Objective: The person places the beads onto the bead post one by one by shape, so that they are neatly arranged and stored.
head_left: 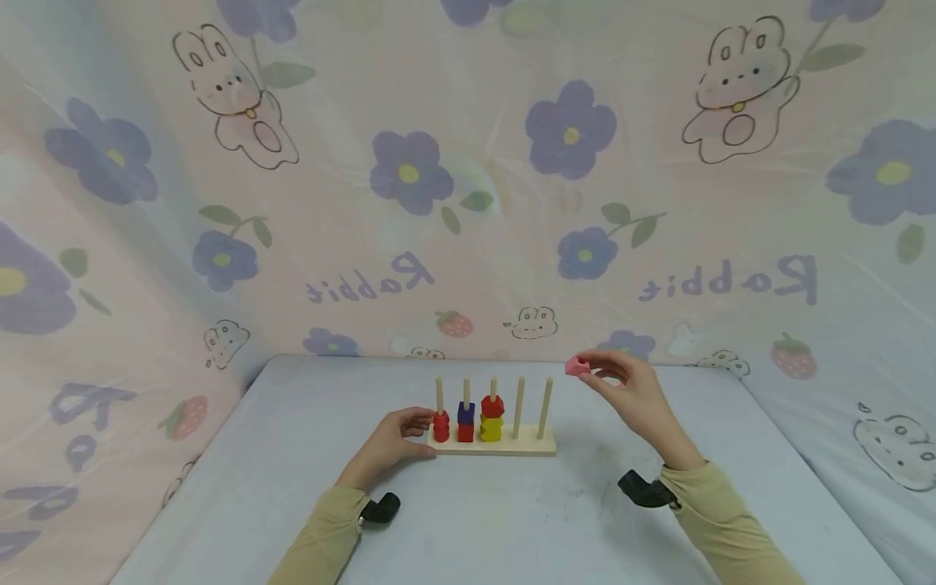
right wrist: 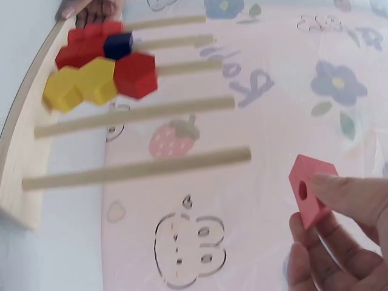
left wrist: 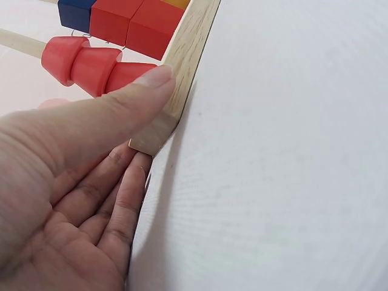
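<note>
Left hand (head_left: 391,443): rests at the left end of the wooden peg rack (head_left: 491,443), thumb pressed on the base edge, fingers loosely curled beneath, steadying it.

Rack pegs, left to right: red cone beads (head_left: 441,426); blue block over red block (head_left: 465,422); red hexagon over yellow hexagons (head_left: 491,418); two bare pegs (head_left: 531,406).

Right hand (head_left: 634,394): pinches a pink pentagon bead (head_left: 577,366) between thumb and fingertips, raised above and right of the rack.

Step judged: carrying the bead toward a bare peg; next calls for aligning its hole over a peg tip.

Hard to make out: the exact bead count per peg.
</note>
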A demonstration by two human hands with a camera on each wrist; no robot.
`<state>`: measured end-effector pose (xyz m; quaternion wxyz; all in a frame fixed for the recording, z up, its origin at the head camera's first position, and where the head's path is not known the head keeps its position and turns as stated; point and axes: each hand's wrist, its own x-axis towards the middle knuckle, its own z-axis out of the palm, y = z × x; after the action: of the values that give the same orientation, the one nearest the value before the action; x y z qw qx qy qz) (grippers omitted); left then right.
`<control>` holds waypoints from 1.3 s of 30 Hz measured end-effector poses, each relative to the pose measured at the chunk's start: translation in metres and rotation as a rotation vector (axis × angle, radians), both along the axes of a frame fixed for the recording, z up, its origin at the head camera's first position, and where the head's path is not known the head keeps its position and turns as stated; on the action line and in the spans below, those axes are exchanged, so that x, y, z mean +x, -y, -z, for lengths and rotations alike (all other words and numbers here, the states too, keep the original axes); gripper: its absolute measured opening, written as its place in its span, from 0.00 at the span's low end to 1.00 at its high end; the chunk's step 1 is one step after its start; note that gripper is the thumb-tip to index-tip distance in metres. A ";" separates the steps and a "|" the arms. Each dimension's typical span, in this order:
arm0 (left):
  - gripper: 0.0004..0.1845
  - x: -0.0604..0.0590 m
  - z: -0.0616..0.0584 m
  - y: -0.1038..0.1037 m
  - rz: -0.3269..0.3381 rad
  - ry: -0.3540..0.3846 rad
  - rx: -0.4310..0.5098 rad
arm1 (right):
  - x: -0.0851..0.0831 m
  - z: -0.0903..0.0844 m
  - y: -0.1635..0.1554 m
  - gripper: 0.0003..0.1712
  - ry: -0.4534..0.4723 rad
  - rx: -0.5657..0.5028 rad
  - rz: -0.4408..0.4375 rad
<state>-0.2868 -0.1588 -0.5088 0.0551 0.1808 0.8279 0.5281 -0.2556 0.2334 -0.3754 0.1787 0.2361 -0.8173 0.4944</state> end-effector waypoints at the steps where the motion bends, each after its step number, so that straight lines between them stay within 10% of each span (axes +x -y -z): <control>1: 0.35 0.000 0.000 0.000 -0.001 0.006 -0.001 | 0.001 -0.003 0.005 0.16 -0.013 -0.012 -0.029; 10: 0.34 0.005 -0.005 -0.001 0.005 0.012 0.005 | 0.018 -0.027 0.050 0.17 -0.069 0.043 -0.159; 39: 0.35 0.002 0.002 -0.002 -0.009 0.001 -0.004 | -0.006 0.001 0.068 0.17 0.129 0.144 -0.158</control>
<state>-0.2849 -0.1571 -0.5110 0.0534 0.1768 0.8297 0.5268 -0.2612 0.1651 -0.3761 0.0686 0.2798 -0.8392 0.4611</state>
